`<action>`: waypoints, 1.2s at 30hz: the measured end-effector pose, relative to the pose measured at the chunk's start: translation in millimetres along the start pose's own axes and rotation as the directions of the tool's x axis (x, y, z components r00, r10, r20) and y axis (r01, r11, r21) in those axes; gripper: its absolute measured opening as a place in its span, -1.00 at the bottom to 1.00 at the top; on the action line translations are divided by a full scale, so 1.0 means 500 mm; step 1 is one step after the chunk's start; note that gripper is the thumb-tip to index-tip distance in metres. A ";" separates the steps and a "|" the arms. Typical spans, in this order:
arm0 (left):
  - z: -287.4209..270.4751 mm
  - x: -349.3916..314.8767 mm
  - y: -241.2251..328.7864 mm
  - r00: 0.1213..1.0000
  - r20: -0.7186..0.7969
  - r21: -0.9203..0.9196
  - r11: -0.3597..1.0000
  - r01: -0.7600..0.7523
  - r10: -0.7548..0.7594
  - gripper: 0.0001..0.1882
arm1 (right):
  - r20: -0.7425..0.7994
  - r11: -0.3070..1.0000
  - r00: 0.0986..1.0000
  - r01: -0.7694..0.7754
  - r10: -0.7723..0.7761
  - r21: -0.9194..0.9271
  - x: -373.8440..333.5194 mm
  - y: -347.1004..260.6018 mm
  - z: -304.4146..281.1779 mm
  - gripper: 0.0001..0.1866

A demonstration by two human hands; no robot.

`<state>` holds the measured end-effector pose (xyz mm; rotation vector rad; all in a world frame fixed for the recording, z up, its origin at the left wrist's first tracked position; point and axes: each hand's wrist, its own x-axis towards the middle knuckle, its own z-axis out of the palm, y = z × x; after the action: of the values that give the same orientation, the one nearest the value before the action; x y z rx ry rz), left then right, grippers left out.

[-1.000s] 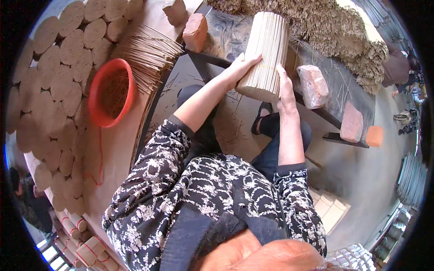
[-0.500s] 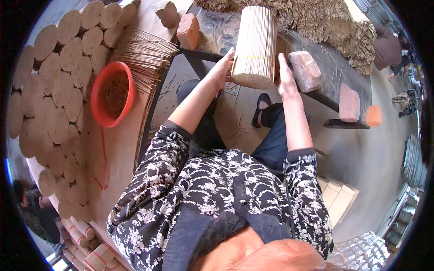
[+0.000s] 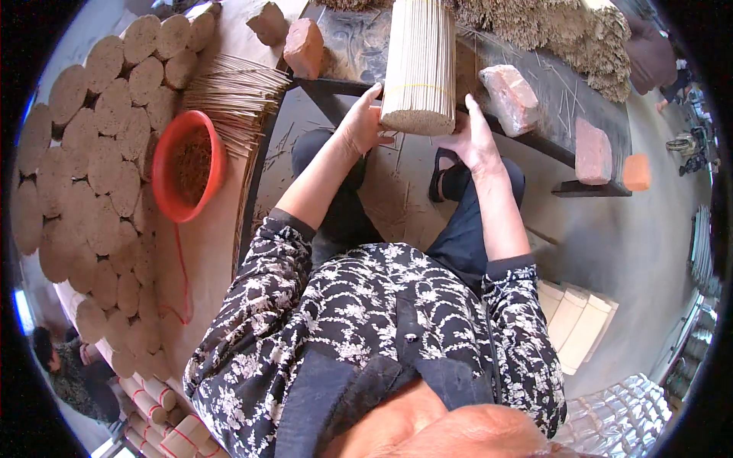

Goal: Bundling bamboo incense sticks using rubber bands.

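Observation:
A thick round bundle of thin pale sticks, bound with a yellow band, stands out over the front edge of the dark bench. My left hand cups its lower left side, thumb up along the sticks and fingertips partly beneath the near end. On the other side my right hand supports it the same way, with the fingers partly hidden behind the bundle. The flat, speckled end of the sticks faces me.
Many-stick rolls are stacked at left beside a red bowl and loose sticks. Bricks and a wrapped brick lie on the bench. Brown stick heaps cover its far side. Pale boards rest lower right.
The bundle has moved slightly away from me and to the left, between both hands. The view has shifted a little; both hands stay at the bundle's sides.

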<state>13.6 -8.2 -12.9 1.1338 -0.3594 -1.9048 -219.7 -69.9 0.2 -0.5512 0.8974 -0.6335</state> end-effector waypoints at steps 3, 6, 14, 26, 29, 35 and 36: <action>0.002 0.026 -0.001 0.997 0.054 -0.127 0.991 -0.046 0.054 -0.26 | 0.117 0.993 0.992 0.044 -0.057 0.110 0.041 -0.010 0.014 -0.27; 0.018 0.042 -0.018 0.987 0.045 -0.234 0.962 -0.140 0.155 -0.27 | 0.142 0.993 0.987 0.067 -0.081 0.100 0.046 0.005 0.026 -0.37; -0.014 0.006 -0.029 0.993 0.111 -0.143 0.989 -0.030 0.046 -0.30 | 0.005 0.999 1.000 0.025 -0.025 0.025 -0.008 0.045 -0.001 -0.17; 0.005 -0.002 -0.034 0.996 0.078 -0.118 0.992 -0.039 0.048 -0.21 | 0.097 0.991 0.986 0.129 -0.133 0.038 -0.006 0.056 -0.003 -0.23; -0.022 -0.009 -0.006 0.996 0.080 -0.016 0.999 0.030 -0.028 -0.15 | 0.177 0.994 0.979 0.108 -0.102 -0.024 -0.013 0.037 -0.028 -0.19; -0.027 0.040 0.114 0.813 -0.350 0.305 0.877 -0.371 0.466 -0.21 | -0.026 0.877 0.915 0.378 -0.403 -0.295 0.046 -0.041 -0.033 -0.10; -0.022 0.052 0.135 0.756 -0.238 0.337 0.782 -0.524 0.610 -0.26 | 0.019 0.866 0.912 0.396 -0.410 -0.307 0.062 -0.056 -0.021 -0.10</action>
<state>53.0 -66.3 7.7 1.3031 -0.6842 -1.1169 -221.4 -112.8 -3.1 -1.0254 0.9378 -0.8959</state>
